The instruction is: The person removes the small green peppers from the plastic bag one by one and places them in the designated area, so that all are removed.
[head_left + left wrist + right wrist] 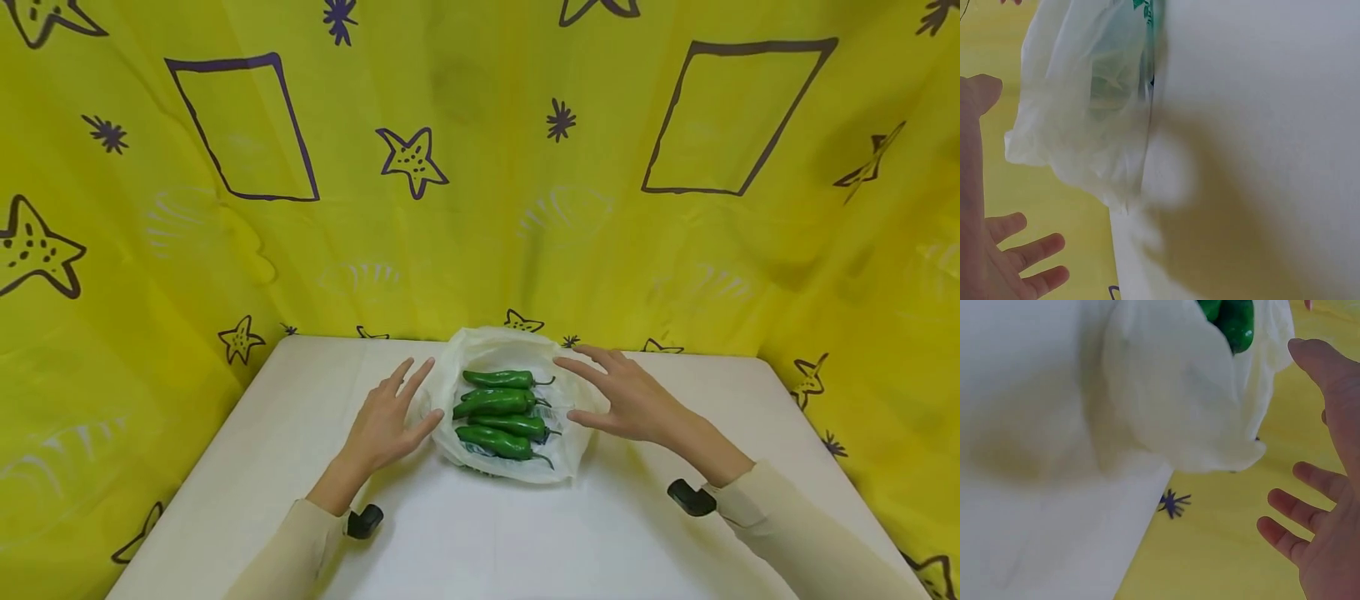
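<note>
A whitish, thin plastic bag stands with its mouth spread wide near the table's far edge. Several green peppers lie side by side inside it, stems pointing right. My left hand is at the bag's left side, fingers spread and extended. On the opposite side is my right hand, its fingers likewise spread, near the rim. In the left wrist view the bag has green print, and a gap shows between it and the hand. The right wrist view shows the bag apart from the fingers, with glossy peppers at its opening.
The bag rests on a white table with rounded far corners. A yellow curtain with dark star and shell drawings hangs behind it and along both sides. Dark wrist devices sit under both cuffs.
</note>
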Motion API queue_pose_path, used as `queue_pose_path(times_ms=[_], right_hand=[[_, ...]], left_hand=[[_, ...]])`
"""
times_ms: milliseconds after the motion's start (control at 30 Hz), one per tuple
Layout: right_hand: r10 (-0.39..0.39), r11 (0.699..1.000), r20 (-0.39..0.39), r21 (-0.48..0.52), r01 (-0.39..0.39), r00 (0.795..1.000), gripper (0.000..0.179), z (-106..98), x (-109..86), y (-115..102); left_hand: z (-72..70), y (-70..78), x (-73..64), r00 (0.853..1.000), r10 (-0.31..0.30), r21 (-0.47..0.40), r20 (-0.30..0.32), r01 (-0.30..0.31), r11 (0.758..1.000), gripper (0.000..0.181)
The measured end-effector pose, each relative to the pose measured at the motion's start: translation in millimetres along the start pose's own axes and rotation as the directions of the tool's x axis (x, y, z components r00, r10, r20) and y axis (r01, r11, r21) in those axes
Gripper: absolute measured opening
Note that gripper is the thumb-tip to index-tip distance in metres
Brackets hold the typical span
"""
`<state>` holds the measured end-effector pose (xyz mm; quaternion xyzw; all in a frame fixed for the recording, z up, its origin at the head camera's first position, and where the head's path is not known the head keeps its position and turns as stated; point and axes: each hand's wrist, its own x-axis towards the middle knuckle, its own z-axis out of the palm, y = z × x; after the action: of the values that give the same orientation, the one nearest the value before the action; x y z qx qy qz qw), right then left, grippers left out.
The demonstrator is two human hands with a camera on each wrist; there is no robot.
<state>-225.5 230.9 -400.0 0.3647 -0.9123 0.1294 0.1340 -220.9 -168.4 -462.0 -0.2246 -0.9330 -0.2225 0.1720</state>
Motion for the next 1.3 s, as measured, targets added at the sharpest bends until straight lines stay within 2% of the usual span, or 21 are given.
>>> queue_pose_path(times_ms=[300, 467, 567, 767, 967, 1100, 1300], right_hand=[[-0.06, 0.996, 0.048, 0.07, 0.057, 0.997, 0.07, 4, 34.6, -20], [-0.095, 0.99, 0.104, 0.113, 0.083, 0.99, 0.067, 10, 53.8, -28], [-0.093, 0.984, 0.156, 0.167, 0.066, 0.983, 0.065, 14, 64.5, -33], [-0.093, 0.959, 0.284, 0.284, 0.009, 0.954, 0.062, 23, 87.1, -38], [-0.141, 0.921, 0.355, 0.388, -0.008, 0.924, 0.059, 33, 104.6, -40], [-0.13, 0.908, 0.403, 0.415, -0.054, 0.906, 0.055, 38, 112.1, -40], [-0.115, 0.908, 0.475, 0.406, -0.102, 0.873, 0.047, 45, 120.0, -40]], left_hand=[[-0.2, 12.0, 2.1, 0.997, -0.031, -0.101, 0.066, 0.037, 0.994, 0.074], [0.7, 14.7, 2.6, 0.994, -0.038, -0.133, 0.098, 0.051, 0.99, 0.073], [1.3, 15.3, 3.0, 0.993, -0.033, -0.161, 0.112, 0.051, 0.986, 0.072], [5.2, 13.5, 3.6, 0.993, -0.008, -0.24, 0.12, 0.036, 0.97, 0.07], [6.2, 12.9, 4.8, 0.995, 0.026, -0.316, 0.097, 0.005, 0.949, 0.067], [6.4, 13.6, 5.4, 0.996, 0.038, -0.361, 0.083, -0.006, 0.933, 0.062], [7.3, 14.2, 5.0, 0.998, 0.023, -0.4, 0.053, 0.0, 0.916, 0.06]])
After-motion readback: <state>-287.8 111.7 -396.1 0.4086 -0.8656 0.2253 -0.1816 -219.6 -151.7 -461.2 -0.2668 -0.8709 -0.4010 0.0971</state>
